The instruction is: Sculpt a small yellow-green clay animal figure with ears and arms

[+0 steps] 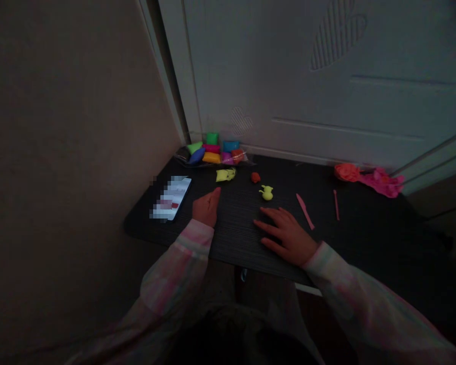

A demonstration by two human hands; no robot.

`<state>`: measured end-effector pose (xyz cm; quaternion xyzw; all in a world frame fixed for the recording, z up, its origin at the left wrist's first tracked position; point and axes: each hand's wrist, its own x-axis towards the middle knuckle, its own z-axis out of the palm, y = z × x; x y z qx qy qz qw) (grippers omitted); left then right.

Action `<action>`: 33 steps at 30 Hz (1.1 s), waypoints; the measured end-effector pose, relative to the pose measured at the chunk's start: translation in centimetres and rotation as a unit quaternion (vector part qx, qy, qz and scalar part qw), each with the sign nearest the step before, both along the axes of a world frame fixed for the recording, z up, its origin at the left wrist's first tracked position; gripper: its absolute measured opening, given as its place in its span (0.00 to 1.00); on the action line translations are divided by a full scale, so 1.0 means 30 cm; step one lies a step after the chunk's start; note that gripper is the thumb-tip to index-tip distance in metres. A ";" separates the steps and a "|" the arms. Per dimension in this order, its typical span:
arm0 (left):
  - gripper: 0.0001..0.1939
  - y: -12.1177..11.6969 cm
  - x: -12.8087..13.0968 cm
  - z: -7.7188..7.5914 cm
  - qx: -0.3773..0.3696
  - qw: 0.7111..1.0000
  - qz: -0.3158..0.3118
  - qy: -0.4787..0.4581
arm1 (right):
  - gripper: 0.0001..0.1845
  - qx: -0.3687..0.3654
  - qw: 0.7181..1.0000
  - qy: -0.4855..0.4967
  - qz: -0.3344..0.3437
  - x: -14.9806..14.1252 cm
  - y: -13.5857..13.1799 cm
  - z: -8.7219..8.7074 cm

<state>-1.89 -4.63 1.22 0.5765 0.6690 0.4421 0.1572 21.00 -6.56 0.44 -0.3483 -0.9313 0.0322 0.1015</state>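
Observation:
My left hand (pixel 206 207) rests on its edge on the dark table (pixel 357 233), fingers together and pointing away, holding nothing, just right of a lit phone (pixel 172 197). My right hand (pixel 287 235) lies flat on the table with fingers stretched out to the left, empty. A small yellow clay figure (pixel 266 192) stands just beyond my right hand. A small red clay lump (pixel 255 177) and a yellow clay packet (pixel 225 175) lie farther back.
Several coloured clay packets (pixel 215 150) sit in a clear bag at the back by the white door (pixel 307 76). Two pink modelling tools (pixel 305 211) (pixel 336 204) lie right of my right hand. Orange and pink wrappers (pixel 368 177) lie at the back right. A wall stands at left.

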 end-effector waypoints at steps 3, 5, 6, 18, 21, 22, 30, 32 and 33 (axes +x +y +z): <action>0.23 -0.001 0.000 -0.003 0.007 0.998 0.024 -0.052 | 0.24 0.007 1.000 -0.026 -0.002 -0.007 -0.004 -0.001; 0.21 0.002 -0.002 -0.008 0.010 0.994 0.021 -0.104 | 0.24 0.013 0.999 -0.029 -0.031 -0.008 -0.003 -0.003; 0.19 0.004 -0.004 -0.011 0.011 0.992 0.011 -0.124 | 0.24 0.016 0.999 -0.028 -0.044 -0.008 -0.002 -0.004; 0.15 0.020 -0.006 -0.028 -0.036 0.994 -0.007 -0.102 | 0.25 0.006 0.999 -0.040 -0.024 -0.011 -0.004 0.002; 0.19 0.018 -0.002 -0.025 -0.034 0.996 -0.021 -0.084 | 0.24 0.005 0.999 -0.031 -0.023 -0.012 -0.004 0.001; 0.19 0.017 -0.001 -0.024 -0.030 0.996 -0.022 -0.086 | 0.25 0.006 0.999 -0.025 -0.036 -0.012 -0.004 0.000; 0.15 0.011 0.008 -0.010 -0.062 0.990 -0.024 -0.123 | 0.25 0.006 0.999 -0.028 -0.033 -0.013 -0.006 -0.002; 0.16 0.013 0.009 -0.012 -0.077 0.987 -0.028 -0.140 | 0.26 0.008 0.998 -0.029 -0.049 -0.013 -0.005 -0.003; 0.16 0.015 0.009 -0.016 -0.077 0.986 -0.032 -0.143 | 0.26 0.008 0.998 -0.030 -0.046 -0.013 -0.006 -0.003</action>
